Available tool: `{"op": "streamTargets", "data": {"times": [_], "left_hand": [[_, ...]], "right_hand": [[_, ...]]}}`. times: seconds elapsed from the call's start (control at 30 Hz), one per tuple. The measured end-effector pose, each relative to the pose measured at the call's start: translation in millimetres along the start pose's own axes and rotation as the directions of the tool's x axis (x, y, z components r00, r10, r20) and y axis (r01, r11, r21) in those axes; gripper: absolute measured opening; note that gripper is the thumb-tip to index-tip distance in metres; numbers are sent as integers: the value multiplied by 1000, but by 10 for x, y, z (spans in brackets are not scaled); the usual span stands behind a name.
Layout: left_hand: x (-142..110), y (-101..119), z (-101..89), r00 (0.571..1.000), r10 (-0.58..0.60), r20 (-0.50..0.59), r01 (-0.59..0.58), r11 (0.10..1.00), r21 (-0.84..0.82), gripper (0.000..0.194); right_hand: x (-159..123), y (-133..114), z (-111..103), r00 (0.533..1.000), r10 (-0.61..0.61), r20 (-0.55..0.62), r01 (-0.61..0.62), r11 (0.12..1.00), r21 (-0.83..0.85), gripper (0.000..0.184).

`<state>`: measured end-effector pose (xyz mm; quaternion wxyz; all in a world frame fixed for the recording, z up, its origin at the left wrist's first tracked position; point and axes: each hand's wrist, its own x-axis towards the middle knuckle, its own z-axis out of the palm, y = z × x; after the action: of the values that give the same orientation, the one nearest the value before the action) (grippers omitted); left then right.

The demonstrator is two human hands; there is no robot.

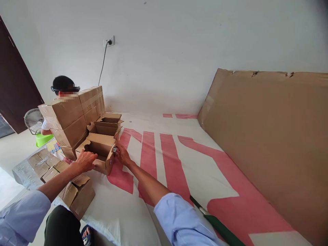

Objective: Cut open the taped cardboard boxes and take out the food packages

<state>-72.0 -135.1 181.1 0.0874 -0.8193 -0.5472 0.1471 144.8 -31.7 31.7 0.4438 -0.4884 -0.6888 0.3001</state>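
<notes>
Cardboard box (101, 153), open-topped and nearest in a row running toward 12 o'clock, sits between both hands: left hand (85, 161) lies curled on its near rim at 9 o'clock, right hand (123, 155) presses loosely closed against its right flap at 3 o'clock.

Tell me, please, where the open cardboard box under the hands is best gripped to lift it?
Probably by its two short end walls, one hand on each side. The open box sits upright, flaps out; the left hand already rests at its near-left edge and the right hand at its right end.
</notes>
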Motion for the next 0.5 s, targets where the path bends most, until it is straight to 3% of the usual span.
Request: {"op": "streamTargets", "data": {"times": [0.13, 0.33, 0.4, 0.5], "left_hand": [[34, 122, 51, 995, -98, 9, 98, 995, -29, 27], [207, 129, 86, 986, -159, 46, 162, 983, -86, 17], [287, 113, 64, 983, -176, 48, 180, 979, -96, 17], [417, 92, 15, 979, -201, 41, 204, 974, -100, 22]], "right_hand": [[-644, -53, -367, 1000, 8, 17, -6, 996, -93, 36], [-2152, 5, -1006, 995, -32, 91, 50, 978, -204, 25], [-2494, 137, -1109, 997, -49, 58, 63, 957, -284, 31], [-2743, 378, -1103, 994, -107, -23, 89, 916, -391, 38]]}}
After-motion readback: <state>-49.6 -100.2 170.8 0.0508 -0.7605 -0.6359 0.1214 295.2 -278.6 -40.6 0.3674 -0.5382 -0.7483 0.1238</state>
